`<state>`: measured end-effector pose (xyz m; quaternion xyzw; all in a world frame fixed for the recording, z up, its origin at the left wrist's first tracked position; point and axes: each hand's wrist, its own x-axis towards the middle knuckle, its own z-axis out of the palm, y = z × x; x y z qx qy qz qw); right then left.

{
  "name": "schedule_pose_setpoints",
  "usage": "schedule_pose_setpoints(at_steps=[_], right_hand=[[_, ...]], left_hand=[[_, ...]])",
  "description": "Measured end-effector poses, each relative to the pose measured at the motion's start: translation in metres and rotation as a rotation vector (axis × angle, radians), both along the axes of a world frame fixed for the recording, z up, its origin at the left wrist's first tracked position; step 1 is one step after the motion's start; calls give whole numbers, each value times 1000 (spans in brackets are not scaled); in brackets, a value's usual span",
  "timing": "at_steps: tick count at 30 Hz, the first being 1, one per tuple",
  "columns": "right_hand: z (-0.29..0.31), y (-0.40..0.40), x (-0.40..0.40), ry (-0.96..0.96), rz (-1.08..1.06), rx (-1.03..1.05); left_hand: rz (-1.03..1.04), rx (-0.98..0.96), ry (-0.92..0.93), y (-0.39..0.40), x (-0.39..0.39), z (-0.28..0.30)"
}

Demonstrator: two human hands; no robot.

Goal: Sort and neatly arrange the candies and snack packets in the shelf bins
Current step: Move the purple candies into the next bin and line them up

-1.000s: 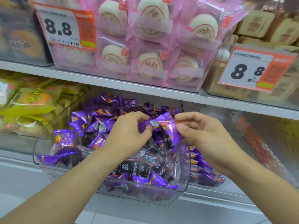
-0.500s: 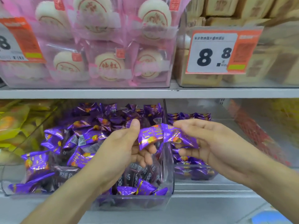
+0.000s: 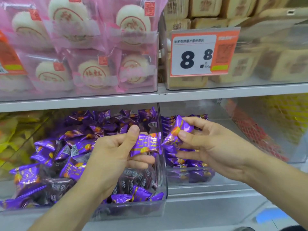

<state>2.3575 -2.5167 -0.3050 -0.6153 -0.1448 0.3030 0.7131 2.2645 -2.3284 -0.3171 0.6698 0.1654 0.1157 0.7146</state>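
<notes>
Pinching one purple candy packet (image 3: 146, 145), the left hand (image 3: 110, 157) and the right hand (image 3: 215, 147), fingers clamped on another purple packet (image 3: 178, 132), held light, crinkly, probably slippery wrappers best gripped mid-body.

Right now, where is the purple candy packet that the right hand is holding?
In the head view, right of centre: the right hand pinches the purple candy packet in front of the right-hand clear bin, just right of the packet held by the left hand.
</notes>
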Motion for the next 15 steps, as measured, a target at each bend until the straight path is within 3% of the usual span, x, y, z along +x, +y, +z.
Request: schedule_pose_setpoints(at_steps=[3, 8, 15], right_hand=[[1, -2, -2, -38, 34, -30], [-4, 2, -1, -108, -33, -65], [-6, -1, 4, -158, -31, -77]], left_hand=[[-36, -36, 35, -4, -1, 2], [-139, -252, 39, -7, -3, 8], [-116, -213, 75, -7, -7, 9]])
